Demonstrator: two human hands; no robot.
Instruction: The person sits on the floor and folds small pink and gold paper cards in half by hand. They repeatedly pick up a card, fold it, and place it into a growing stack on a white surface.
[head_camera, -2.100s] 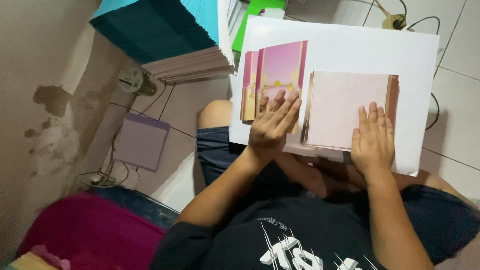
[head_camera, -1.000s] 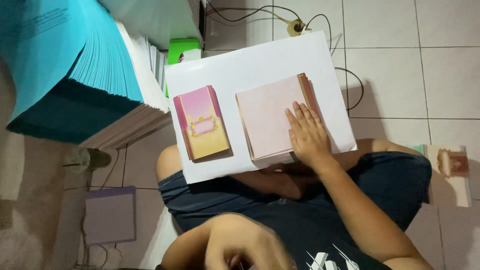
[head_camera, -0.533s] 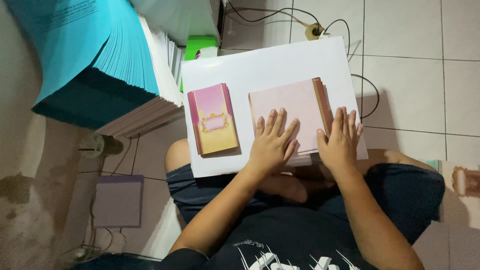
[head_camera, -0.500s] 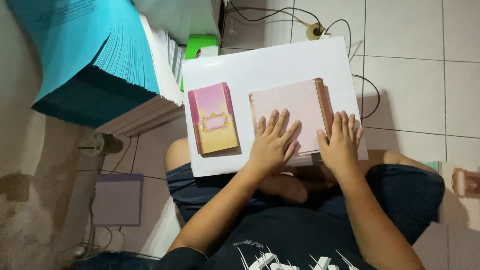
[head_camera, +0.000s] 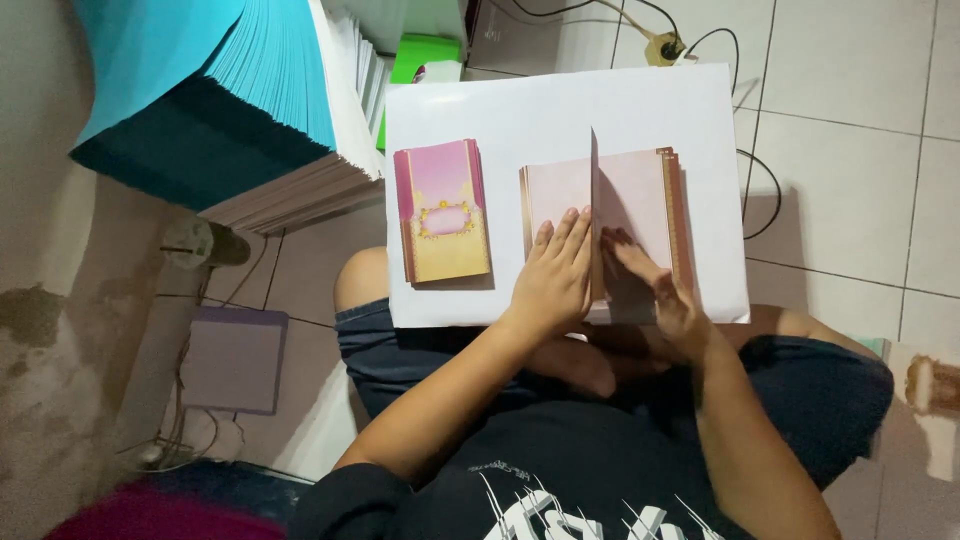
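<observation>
A white board rests across my lap. On its right half lies a stack of pale pink cards with brown edges. The top card stands folded upright along its middle. My left hand lies flat on the left half of that card, pressed against the raised flap. My right hand touches the right side of the fold with its fingertips. To the left lies a pile of folded pink and gold cards, untouched.
A tall stack of teal sheets on white paper stands at the upper left. A green box sits behind the board. Cables and a socket lie on the tiled floor. A purple flat box lies at the left.
Both hands lay flat on the pink stack half a second ago. Now the top card is lifted into an upright fold between them, with the right hand turned to its edge.
</observation>
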